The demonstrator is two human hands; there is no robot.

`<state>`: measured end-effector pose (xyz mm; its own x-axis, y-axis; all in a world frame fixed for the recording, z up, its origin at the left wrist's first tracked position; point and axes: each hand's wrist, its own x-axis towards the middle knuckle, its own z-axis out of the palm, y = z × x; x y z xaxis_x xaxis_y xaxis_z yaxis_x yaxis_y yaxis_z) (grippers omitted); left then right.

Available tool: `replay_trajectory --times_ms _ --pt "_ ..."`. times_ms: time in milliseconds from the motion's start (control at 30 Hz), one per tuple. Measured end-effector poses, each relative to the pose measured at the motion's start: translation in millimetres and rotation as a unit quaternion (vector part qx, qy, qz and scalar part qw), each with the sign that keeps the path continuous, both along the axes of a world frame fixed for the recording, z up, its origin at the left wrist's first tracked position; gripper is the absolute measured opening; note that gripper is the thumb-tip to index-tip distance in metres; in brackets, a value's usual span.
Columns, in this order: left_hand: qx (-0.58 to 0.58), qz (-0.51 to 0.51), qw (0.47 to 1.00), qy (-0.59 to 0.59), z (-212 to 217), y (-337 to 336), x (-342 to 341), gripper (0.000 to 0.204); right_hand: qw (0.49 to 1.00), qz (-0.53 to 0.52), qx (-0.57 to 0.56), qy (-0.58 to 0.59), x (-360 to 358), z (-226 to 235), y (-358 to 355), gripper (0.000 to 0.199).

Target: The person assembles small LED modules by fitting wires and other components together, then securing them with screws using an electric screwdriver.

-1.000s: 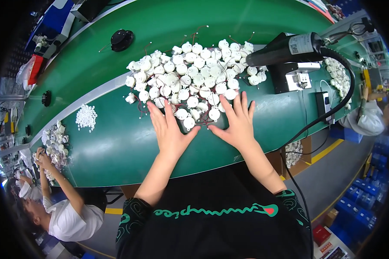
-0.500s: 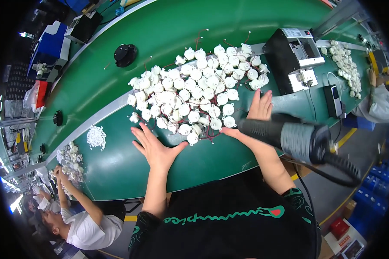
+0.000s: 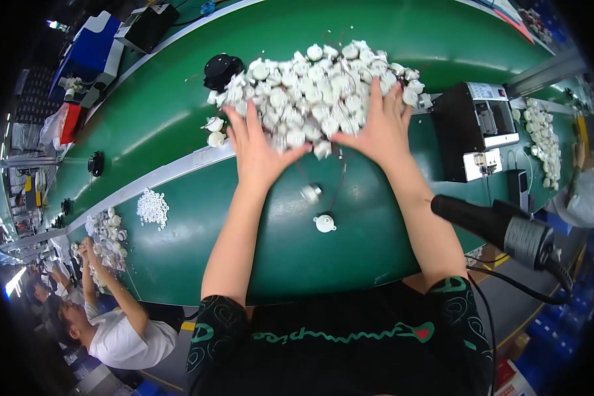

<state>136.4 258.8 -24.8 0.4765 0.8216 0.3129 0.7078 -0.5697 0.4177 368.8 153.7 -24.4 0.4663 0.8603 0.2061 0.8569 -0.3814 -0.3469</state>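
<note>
A wide heap of small white round motors (image 3: 310,86) with thin dark red wires lies on the far green surface and across the metal strip. My left hand (image 3: 256,157) presses against the heap's near left side, fingers spread. At its near right side, my right hand (image 3: 386,135) lies with fingers apart, some of them among the motors. Both thumbs point inward along the near edge. Between my forearms, one loose motor (image 3: 324,223) rests on the near green tabletop, with a blurred one (image 3: 311,193) just beyond it. Neither hand grips a single motor.
A black round part (image 3: 222,71) touches the heap's far left. A black machine (image 3: 472,125) stands to the right. Beside my right forearm hangs a black corded tool (image 3: 495,228). Small white pieces (image 3: 152,209) lie left. A co-worker (image 3: 125,336) sits at the left.
Both hands have moved away from me, and the heap has shifted from the near tabletop over the metal strip onto the far surface. Two motors stay behind. The corded tool appears lower and farther right.
</note>
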Motion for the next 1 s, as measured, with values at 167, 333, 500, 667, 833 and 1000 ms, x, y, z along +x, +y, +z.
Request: replay_trajectory --times_ms 167,333,500,667,833,1000 --pt "0.037 0.065 0.996 -0.054 -4 58 57 0.131 0.997 -0.059 0.032 -0.029 20 0 59 0.126" --pt "0.074 -0.051 0.961 -0.26 -10 46 48 0.087 0.987 -0.028 0.155 0.021 19 -14 34 0.096" --pt "0.048 -0.141 0.961 -0.232 6 -55 -38 0.064 0.969 0.079 0.218 0.087 -25 -25 -65 0.085" --pt "-0.062 -0.177 0.98 -0.062 10 -162 -85 0.115 0.968 0.196 0.104 0.114 -101 11 -142 0.103" --pt "-0.038 -0.116 0.987 0.1 1 -138 -48 0.111 0.991 0.116 0.031 0.053 -123 1 -105 0.106" --pt "-0.018 -0.004 0.997 0.078 -6 -65 13 0.119 0.998 -0.021 0.06 -0.001 -80 -8 -31 0.12"
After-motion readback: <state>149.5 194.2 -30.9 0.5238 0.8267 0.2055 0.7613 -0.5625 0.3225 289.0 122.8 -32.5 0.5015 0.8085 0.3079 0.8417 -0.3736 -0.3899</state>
